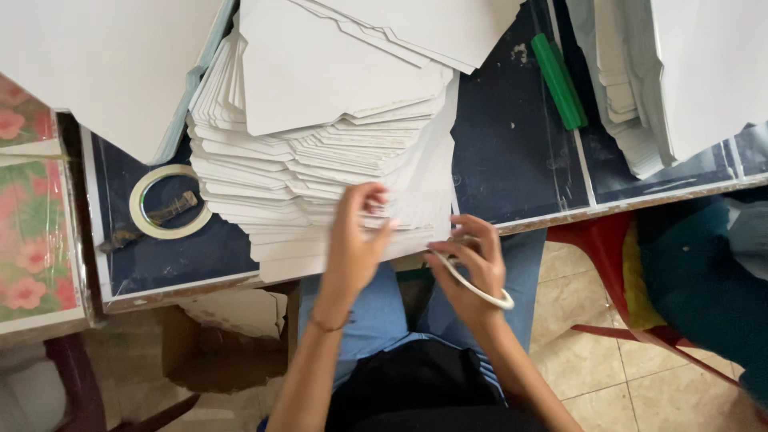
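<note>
Dark blue tabletop (520, 152) fills the upper half of the view, its pale front edge running from nine o'clock to three o'clock, with beige floor tiles below it at four o'clock. Nearest, at six o'clock, lie the person's lap in blue cloth and both forearms reaching up.

At the centre, the left hand (356, 244) rests on the near edge of a fanned stack of white card blanks (320, 160), its fingers curled together and pressing on the lowest sheets. Just beside it, toward four o'clock, the right hand (472, 264) closes its fingers on a thin white tape ring (480, 290), which loops under the palm; its fingertips touch the same bottom sheets at the table edge.

Below the table at seven o'clock sits an open brown cardboard box (216, 344) with torn flaps.

At nine o'clock, on the dark top, lies a roll of pale tape (164, 202), flat, with a small dark tool (152, 220) across its hole. Further left a floral pink and green cloth (28, 240) covers another surface.

At three o'clock a red plastic chair (608, 248) stands beside teal fabric (704, 280).

Farther off, at one o'clock, a green cylindrical marker (558, 80) lies slanted on the table, well apart from both hands. Behind it at two o'clock rises another stack of white blanks (640, 104), and at eleven o'clock a large white sheet (104, 64) overlaps the main pile.
</note>
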